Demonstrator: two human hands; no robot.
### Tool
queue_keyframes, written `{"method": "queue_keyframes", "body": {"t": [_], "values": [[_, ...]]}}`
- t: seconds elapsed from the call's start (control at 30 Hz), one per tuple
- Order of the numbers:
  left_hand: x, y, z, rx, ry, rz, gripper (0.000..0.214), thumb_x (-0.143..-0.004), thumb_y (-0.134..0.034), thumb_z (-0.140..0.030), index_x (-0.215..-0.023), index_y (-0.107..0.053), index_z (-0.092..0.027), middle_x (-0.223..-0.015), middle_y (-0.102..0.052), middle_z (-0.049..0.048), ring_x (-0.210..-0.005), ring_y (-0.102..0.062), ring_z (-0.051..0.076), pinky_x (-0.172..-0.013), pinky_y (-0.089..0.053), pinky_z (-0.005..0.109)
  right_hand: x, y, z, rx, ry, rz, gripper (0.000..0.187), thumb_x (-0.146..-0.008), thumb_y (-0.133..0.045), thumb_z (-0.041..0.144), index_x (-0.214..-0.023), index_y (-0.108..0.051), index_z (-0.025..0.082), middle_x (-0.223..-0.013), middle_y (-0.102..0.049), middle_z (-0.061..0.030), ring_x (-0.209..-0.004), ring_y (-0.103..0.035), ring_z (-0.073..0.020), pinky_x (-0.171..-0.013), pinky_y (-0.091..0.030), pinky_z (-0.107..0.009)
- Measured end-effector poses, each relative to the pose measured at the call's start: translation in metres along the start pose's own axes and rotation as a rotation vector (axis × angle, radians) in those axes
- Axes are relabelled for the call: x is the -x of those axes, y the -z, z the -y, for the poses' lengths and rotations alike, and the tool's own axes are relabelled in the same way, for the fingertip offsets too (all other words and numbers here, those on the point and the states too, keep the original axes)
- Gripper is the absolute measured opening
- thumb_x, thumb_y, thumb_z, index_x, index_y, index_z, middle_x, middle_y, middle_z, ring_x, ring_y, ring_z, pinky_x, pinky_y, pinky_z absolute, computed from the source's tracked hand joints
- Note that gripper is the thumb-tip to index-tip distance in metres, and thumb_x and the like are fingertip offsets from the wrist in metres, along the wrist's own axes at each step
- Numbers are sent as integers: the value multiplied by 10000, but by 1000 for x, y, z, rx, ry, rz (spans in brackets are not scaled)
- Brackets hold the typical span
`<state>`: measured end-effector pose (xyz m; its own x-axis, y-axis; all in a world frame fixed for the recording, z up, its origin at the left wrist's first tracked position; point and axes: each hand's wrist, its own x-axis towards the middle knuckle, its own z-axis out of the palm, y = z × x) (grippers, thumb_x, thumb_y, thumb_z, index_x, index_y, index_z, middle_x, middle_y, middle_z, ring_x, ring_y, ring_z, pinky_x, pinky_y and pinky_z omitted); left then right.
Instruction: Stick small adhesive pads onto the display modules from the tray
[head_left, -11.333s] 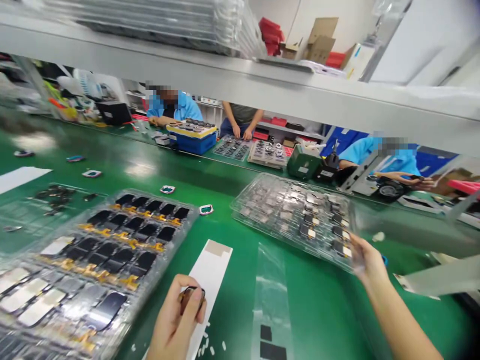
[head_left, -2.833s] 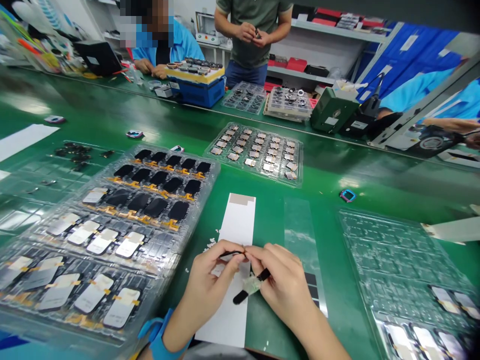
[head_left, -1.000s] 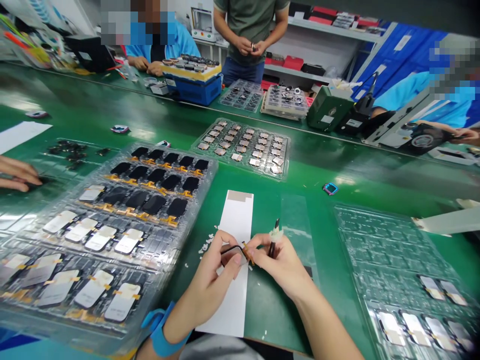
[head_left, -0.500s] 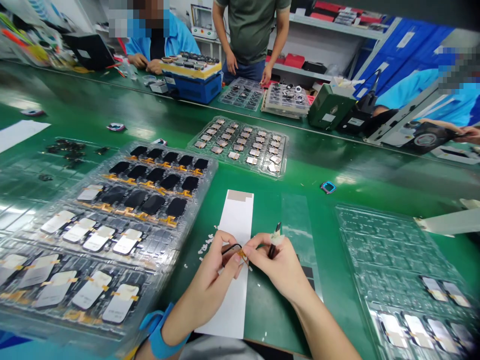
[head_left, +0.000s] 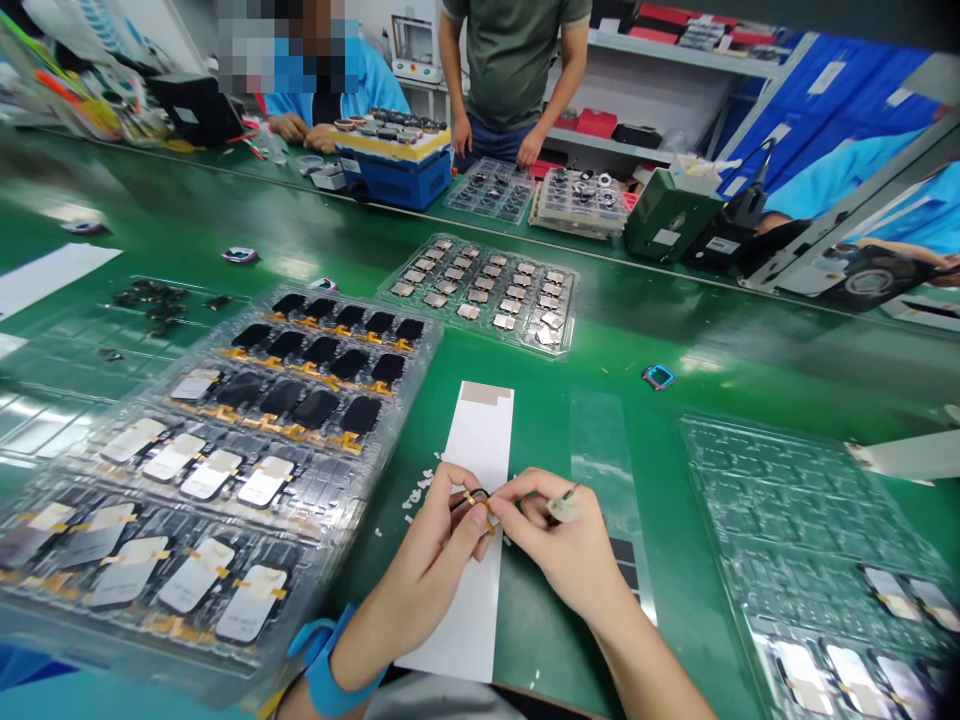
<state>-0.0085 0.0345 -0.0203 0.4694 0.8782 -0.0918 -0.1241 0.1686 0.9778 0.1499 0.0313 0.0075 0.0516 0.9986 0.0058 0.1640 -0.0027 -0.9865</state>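
My left hand pinches a small black part with an orange flex ribbon above a white paper strip. My right hand has its fingertips on the ribbon, with a thin dark stick tipped by pale film tucked between its fingers. Loose white bits lie by the strip's left edge. A blue strap circles my left wrist.
On the green bench mat, a clear tray of black screens lies left and a clear tray lies right. A tray of small metal parts stands ahead. Co-workers, a blue-based fixture and a green machine stand beyond.
My hands have come closer together on the part. The dark stick has tipped from upright to lying low among my right fingers. The standing co-worker's hand has shifted slightly along the bench.
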Motion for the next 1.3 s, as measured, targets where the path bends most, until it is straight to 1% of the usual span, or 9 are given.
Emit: {"method": "queue_keyframes", "body": {"t": [0.33,0.43,0.5,0.6,0.67,0.73,0.83,0.97,1.3], "values": [[-2,1,-1,-75,-23,3,234,-1037,-416,-459,-972,-383,-237,-693,-418,-70,-613,-386,113,-558,-320,226,0,-1,-2,-12,-26,16,127,-776,-687,282,-694,-694,185,-467,-272,107,-458,-272,-75,-484,-307,-237],[-3,0,-2,-67,-11,-4,230,-1028,-439,-450,-966,-376,-238,-685,-417,-75,-597,-390,110,-546,-332,217,0,2,-1,-29,-38,41,180,-816,-668,338,-721,-678,185,-516,-353,83,-478,-300,-80,-466,-281,-234],[-3,0,-4,-82,-17,-19,198,-1038,-415,-419,-963,-378,-240,-691,-442,-69,-606,-434,114,-562,-364,224,-3,8,2,-53,-14,17,269,-876,-615,417,-749,-681,189,-589,-438,51,-519,-368,-91,-488,-319,-236],[-4,2,-9,-269,-58,-94,154,-1055,-362,-344,-957,-409,-235,-779,-559,-22,-713,-559,139,-667,-441,271,-22,19,4,-73,96,-168,430,-929,-515,553,-733,-671,204,-751,-559,-4,-701,-522,-128,-658,-439,-257],[-4,3,-12,-472,-94,-125,124,-1054,-355,-305,-1008,-443,-231,-947,-646,37,-851,-626,174,-768,-477,328,-42,23,0,-71,128,-291,476,-913,-503,624,-717,-637,211,-807,-600,-16,-787,-565,-143,-743,-465,-271],[-5,4,-14,-657,-138,-110,119,-1047,-357,-277,-1094,-455,-228,-1166,-662,99,-1057,-636,227,-896,-486,409,-65,23,-10,-69,99,-329,470,-880,-537,652,-732,-612,211,-695,-597,4,-648,-564,-132,-670,-483,-275],[-10,5,-13,-855,-206,-71,142,-1037,-360,-237,-1143,-451,-214,-1375,-595,145,-1330,-508,282,-1064,-420,517,-93,16,-32,-96,41,-332,465,-814,-596,675,-749,-566,215,-530,-557,43,-494,-585,-139,-579,-529,-294],[-16,5,-8,-999,-211,-34,163,-1030,-347,-197,-1157,-449,-190,-1404,-582,177,-1401,-448,307,-1127,-368,585,-108,6,-56,-153,26,-362,464,-697,-729,626,-809,-516,228,-610,-614,48,-555,-684,-162,-629,-611,-330],[-18,6,-6,-1092,-215,11,172,-1027,-349,-176,-1163,-454,-166,-1378,-603,204,-1421,-426,301,-1165,-334,605,-107,-2,-66,-207,30,-387,448,-731,-731,577,-887,-530,208,-747,-657,11,-620,-729,-159,-621,-637,-294]]}}
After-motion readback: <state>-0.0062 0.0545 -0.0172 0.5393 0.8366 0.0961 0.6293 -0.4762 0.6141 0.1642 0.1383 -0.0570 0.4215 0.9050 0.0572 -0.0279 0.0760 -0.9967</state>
